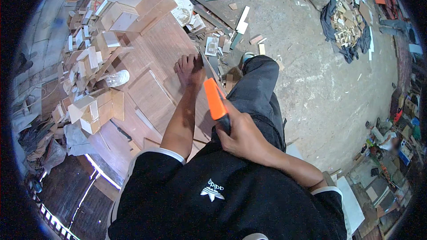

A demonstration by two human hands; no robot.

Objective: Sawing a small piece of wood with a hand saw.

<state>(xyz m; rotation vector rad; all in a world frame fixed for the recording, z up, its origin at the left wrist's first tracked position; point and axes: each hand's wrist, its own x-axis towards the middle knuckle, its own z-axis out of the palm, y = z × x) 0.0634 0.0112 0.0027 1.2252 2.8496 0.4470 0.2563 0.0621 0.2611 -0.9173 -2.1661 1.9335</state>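
While the left hand (189, 69) rests on the brown wooden panel (162, 40), fingers curled and apparently holding nothing, the right hand (242, 135) is wrapped firmly around a handsaw (214, 100) by its orange and black handle (215, 106). The saw sits in front of the person's torso, by the panel's right edge, its thin blade (206, 67) running away from the body beside the left hand; from where I stand I can't tell whether it touches the wood. I'd expect the tool to be light, with a springy blade apt to bow if twisted, and the handle, likely hard plastic, is the place to take hold, deep in the palm. The panel looks stiff and flat, probably heavy and awkward to lift by one corner; a spread palm near its edge, well clear of the blade, should steady it best
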